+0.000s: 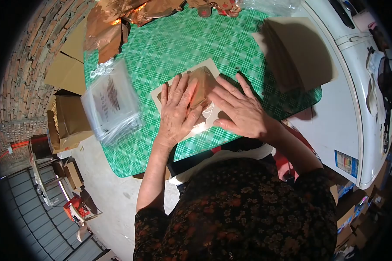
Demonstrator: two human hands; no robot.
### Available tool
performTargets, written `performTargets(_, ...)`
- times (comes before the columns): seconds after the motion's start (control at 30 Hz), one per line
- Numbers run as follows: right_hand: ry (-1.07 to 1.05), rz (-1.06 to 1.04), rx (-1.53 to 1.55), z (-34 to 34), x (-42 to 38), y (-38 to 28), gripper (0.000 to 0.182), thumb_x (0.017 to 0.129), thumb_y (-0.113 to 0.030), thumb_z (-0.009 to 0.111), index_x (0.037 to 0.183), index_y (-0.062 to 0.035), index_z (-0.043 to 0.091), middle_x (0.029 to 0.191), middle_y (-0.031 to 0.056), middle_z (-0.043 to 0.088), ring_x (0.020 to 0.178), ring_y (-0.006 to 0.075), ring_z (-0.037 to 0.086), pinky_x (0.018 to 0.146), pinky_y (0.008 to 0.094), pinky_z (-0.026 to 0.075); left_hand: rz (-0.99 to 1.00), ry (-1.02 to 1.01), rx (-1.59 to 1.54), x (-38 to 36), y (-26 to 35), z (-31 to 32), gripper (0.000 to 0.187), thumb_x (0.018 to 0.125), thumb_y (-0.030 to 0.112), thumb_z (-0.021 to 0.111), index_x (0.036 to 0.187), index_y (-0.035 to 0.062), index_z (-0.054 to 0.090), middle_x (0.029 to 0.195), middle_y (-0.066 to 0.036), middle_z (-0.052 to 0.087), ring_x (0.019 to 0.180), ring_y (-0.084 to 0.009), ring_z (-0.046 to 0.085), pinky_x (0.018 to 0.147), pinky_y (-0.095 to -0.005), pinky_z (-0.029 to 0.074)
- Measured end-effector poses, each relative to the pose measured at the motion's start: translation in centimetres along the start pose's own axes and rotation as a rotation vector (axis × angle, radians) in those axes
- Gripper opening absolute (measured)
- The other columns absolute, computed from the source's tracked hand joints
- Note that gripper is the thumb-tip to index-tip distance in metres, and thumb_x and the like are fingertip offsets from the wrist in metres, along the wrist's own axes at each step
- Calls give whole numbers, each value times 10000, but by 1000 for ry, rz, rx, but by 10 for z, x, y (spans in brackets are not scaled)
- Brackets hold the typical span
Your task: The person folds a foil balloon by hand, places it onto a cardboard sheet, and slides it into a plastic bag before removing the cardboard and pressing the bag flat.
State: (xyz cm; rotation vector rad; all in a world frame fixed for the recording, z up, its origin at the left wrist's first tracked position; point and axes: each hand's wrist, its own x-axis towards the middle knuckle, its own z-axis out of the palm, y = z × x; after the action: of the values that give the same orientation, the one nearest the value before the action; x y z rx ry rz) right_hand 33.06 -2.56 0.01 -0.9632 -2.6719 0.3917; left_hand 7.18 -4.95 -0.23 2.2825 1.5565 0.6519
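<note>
A pale cardboard sheet (211,65) lies at an angle on the green checked tablecloth (174,39). On top of it is a brown, shiny wrapped piece (200,85), partly covered by my hands. My left hand (175,111) lies flat over the left side of the sheet, fingers extended and its thumb toward the middle. From the right, my right hand (241,111) reaches over the sheet with its fingers spread, the fingertips at the right edge of the brown piece. White curved lines show on the sheet between the two hands.
A stack of clear plastic bags (113,102) lies at the table's left edge. Cardboard sheets (302,52) are piled at the right. Crumpled brown film (109,32) lies at the back left, clear plastic (272,5) at the back right. An open carton (69,119) stands left of the table.
</note>
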Motion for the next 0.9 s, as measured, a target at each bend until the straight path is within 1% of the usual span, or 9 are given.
performTargets(0.07,82,20,-14,2,3,6,772,1009,-549,649,1539,2,539,1682,124,436,1639,289,252,1341,620,50,-8,-2,-46,0,1,-3,728,1011,413,614,1670,160,437,1753,-171,339,1631,-409,274,1332,-621,86)
performTargets(0.1,96,18,-21,2,5,8,781,1008,-556,649,1537,7,537,1698,137,410,1644,285,232,1341,618,58,-12,-4,-68,1,2,-5,719,1021,411,600,1675,163,430,1756,-172,335,1635,-407,266,1334,-615,75)
performTargets(0.3,26,61,-52,6,18,8,768,1027,-560,612,1542,3,532,1724,133,367,1657,273,188,1344,606,36,-17,-16,-65,1,0,-5,713,1035,441,587,1675,168,433,1761,-175,323,1639,-401,255,1334,-616,62)
performTargets(0.4,26,60,-44,7,17,6,761,1034,-561,592,1547,-3,525,1714,121,389,1655,267,200,1346,601,26,-15,-18,-54,0,-1,-4,708,1041,452,578,1672,165,438,1760,-165,329,1638,-401,257,1333,-620,64)
performTargets(0.5,28,51,-55,7,17,0,749,1025,-536,618,1549,-11,520,1690,115,427,1649,267,222,1349,597,33,-12,-21,-16,0,0,-3,702,1044,465,567,1667,163,448,1757,-149,341,1634,-404,265,1333,-621,69)
performTargets(0.63,56,27,16,6,16,-6,735,998,-492,674,1543,-20,532,1642,105,485,1640,273,249,1352,597,44,-10,-17,-5,0,0,-1,695,1045,483,558,1658,169,462,1751,-128,358,1633,-408,264,1333,-618,73)
performTargets(0.73,-68,55,32,-3,16,-10,710,1001,-477,673,1527,-17,545,1626,102,499,1638,275,253,1352,596,53,-7,-32,19,1,1,-1,688,1043,483,558,1652,175,473,1745,-122,373,1634,-412,260,1333,-617,73)
performTargets(0.83,101,-10,40,7,15,-3,664,1008,-447,674,1500,-14,566,1603,101,518,1629,282,269,1349,594,75,-8,-41,17,1,1,-1,677,1048,473,549,1652,178,475,1739,-120,385,1635,-411,256,1334,-615,65)
performTargets(0.9,108,-16,54,7,17,5,648,1013,-433,671,1493,-9,572,1593,106,523,1624,286,277,1345,593,88,-18,-42,-60,1,0,-4,665,1056,464,539,1652,177,475,1737,-120,389,1635,-409,257,1335,-611,57)
